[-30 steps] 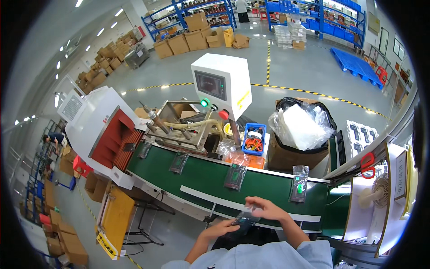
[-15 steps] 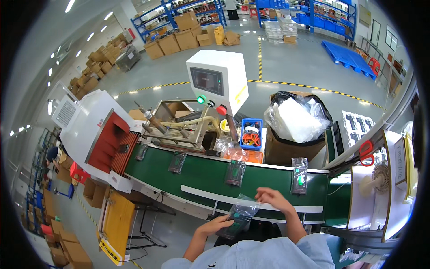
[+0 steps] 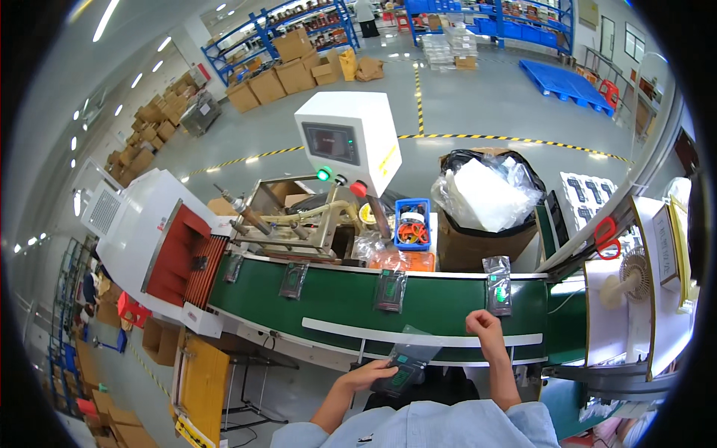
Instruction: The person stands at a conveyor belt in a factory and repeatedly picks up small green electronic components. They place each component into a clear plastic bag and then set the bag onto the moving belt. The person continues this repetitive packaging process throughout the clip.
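My left hand [image 3: 373,372] is closed around the lower part of a clear plastic pouch [image 3: 408,373] with a dark, flat item inside that has green marks. The pouch is tilted in front of my body, its clear open-looking end pointing away from me. My right hand [image 3: 487,330] hovers over the near edge of the belt, its fingers curled together, and anything in them is too small to make out. Just beyond it, a similar bagged item [image 3: 498,287] lies on the green conveyor belt [image 3: 448,299]. More bagged items [image 3: 390,290] are spaced out along the belt to the left.
A white rail [image 3: 418,334] runs along the belt's near side. At the left stands a white machine with a red curtain [image 3: 175,257]. Behind the belt are a control box [image 3: 351,142], a blue bin [image 3: 412,224] and a lined carton [image 3: 485,250]. A small fan [image 3: 631,285] stands right.
My right hand has left the pouch's clear end and moved right, its fingers now curled in. The left hand keeps its hold on the pouch. The view has shifted slightly.
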Available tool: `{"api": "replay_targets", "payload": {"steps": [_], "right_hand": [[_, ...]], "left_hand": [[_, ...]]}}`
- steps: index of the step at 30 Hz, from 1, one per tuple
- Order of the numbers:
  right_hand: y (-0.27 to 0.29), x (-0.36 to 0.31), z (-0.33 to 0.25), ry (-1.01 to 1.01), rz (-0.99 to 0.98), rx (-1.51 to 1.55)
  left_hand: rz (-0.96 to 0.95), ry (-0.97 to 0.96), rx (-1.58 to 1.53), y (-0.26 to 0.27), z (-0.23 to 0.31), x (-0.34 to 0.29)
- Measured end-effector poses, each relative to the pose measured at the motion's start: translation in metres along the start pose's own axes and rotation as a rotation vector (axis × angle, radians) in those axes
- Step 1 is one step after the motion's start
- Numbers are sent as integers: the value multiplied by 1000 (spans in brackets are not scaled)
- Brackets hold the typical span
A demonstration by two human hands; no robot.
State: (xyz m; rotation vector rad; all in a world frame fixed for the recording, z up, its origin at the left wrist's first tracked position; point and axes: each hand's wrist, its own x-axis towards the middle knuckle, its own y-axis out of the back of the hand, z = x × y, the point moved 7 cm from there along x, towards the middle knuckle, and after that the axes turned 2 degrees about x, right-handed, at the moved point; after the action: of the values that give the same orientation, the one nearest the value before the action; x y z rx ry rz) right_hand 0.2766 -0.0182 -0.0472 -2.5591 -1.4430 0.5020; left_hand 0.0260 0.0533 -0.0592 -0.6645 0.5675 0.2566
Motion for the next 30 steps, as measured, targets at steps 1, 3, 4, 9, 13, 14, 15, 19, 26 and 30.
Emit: {"api": "replay_targets", "payload": {"steps": [1, 3, 4, 9, 13, 14, 15, 19, 26, 30], "right_hand": [[6, -4, 2, 1, 19, -23], [-18, -19, 17, -94, -251, -104], [-32, -29, 23, -120, -387, -146], [-23, -46, 29, -389, -209, -141], [-11, -48, 25, -333, -105, -57], [-6, -48, 25, -302, -99, -79], [-3, -47, 28, -287, -94, -91], [38, -30, 18, -137, 57, -285], [227, 16, -82, 182, 658, -833], [298, 57, -67, 227, 731, -902]], "left_hand": [[-4, -2, 12, -5, 8, 1], [5, -35, -66, -6, 3, 14], [-5, -45, -107, -13, 5, 19], [-40, -113, -137, -30, -1, 49], [-116, -57, -226, -45, -13, 63], [-95, -62, -226, -46, -15, 66], [-69, -63, -221, -49, -16, 69], [14, -160, -166, -56, -16, 81], [391, -189, -403, -17, -32, 78], [470, -193, -569, 10, -52, 73]]}}
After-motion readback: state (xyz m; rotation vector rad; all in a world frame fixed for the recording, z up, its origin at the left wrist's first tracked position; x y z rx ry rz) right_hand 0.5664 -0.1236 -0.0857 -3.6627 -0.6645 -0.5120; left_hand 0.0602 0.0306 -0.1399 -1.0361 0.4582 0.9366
